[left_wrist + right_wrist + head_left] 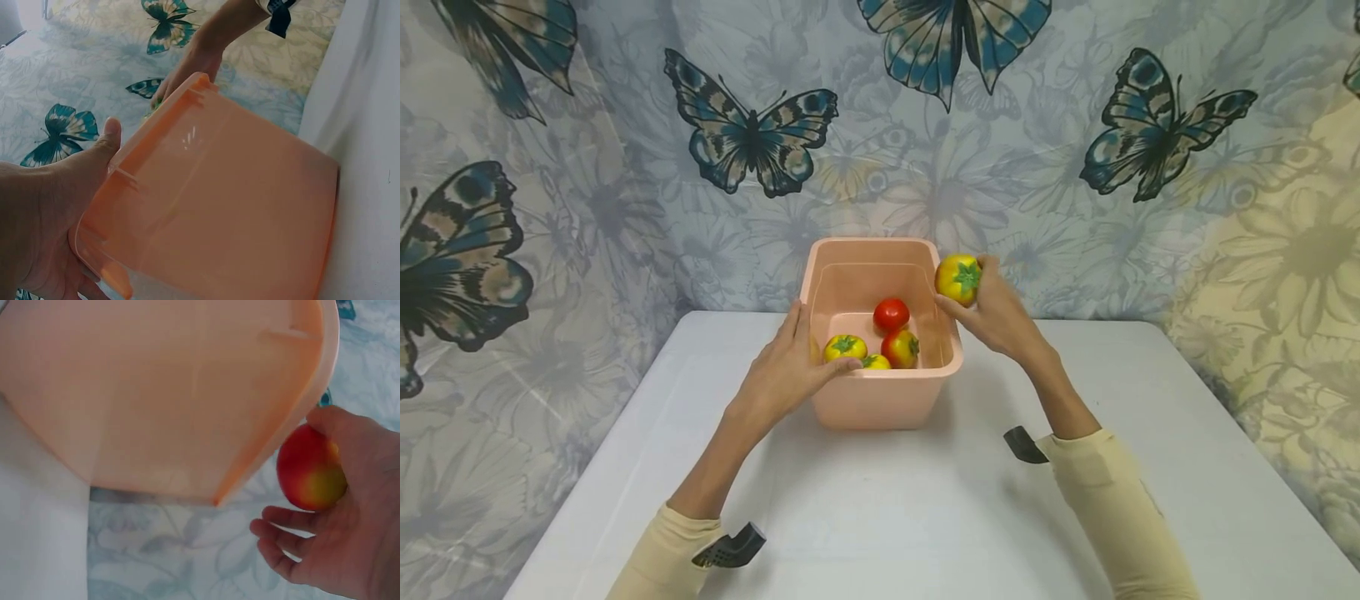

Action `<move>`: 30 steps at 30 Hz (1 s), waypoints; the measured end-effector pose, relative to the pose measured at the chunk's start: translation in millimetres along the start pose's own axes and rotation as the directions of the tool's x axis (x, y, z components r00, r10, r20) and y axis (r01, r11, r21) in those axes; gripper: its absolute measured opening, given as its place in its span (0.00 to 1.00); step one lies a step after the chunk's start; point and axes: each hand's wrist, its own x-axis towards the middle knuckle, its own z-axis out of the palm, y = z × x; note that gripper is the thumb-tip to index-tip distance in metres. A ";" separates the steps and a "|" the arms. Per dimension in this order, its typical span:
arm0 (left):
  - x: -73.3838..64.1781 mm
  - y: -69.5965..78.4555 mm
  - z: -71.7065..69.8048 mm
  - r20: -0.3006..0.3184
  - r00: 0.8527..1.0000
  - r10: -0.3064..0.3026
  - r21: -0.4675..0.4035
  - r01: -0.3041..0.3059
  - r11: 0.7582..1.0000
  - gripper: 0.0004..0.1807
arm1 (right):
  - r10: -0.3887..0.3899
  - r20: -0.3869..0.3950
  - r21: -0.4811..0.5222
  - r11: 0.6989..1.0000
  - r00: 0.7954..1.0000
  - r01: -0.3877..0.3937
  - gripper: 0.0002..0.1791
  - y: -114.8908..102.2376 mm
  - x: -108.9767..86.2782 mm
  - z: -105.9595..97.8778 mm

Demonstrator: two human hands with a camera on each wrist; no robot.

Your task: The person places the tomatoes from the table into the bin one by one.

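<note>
A peach plastic bin (880,404) stands on the table near the back wall, its mouth facing up. My left hand (782,367) grips its near left corner, thumb along the front rim and fingers at the left side. Beside the bin's right rim, my right hand (1000,317) holds a yellow-and-red tomato (957,279) with a green leafy top. The right wrist view shows that tomato's red and yellow underside, with thumb and fingers around it. Inside the bin lie a red tomato (891,314), a red-and-yellow one (899,348) and yellow ones (846,347), partly hidden by the front rim and left hand.
The white table (880,517) extends in front of the bin and to both sides. Behind it hangs a floral backdrop (880,183) printed with butterflies, close to the bin's far end. Black wrist devices (730,547) sit at both cream sleeves (1112,500).
</note>
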 end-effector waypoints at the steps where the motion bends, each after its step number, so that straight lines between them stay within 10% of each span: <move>1: -0.3 0.1 0.2 0.000 1.000 -0.001 -0.002 0.001 1.000 0.69 | -0.021 0.013 -0.032 0.999 1.000 0.022 0.49 -4.0 2.5 1.5; 14: -1.4 2.2 1.6 0.017 1.000 0.001 -0.016 -0.001 1.000 0.71 | -0.164 0.196 -0.423 0.875 0.967 0.234 0.51 -35.7 37.5 32.2; 23: 0.4 0.6 -0.8 0.009 1.000 -0.001 -0.009 0.002 1.000 0.70 | -0.116 0.139 -0.359 0.920 0.983 0.159 0.43 -29.8 6.4 10.4; 30: 1.8 -13.6 -5.8 0.006 0.994 0.105 -0.088 -0.104 0.991 0.64 | -0.242 -0.108 -0.270 0.941 0.964 0.206 0.31 -2.0 -28.3 -1.7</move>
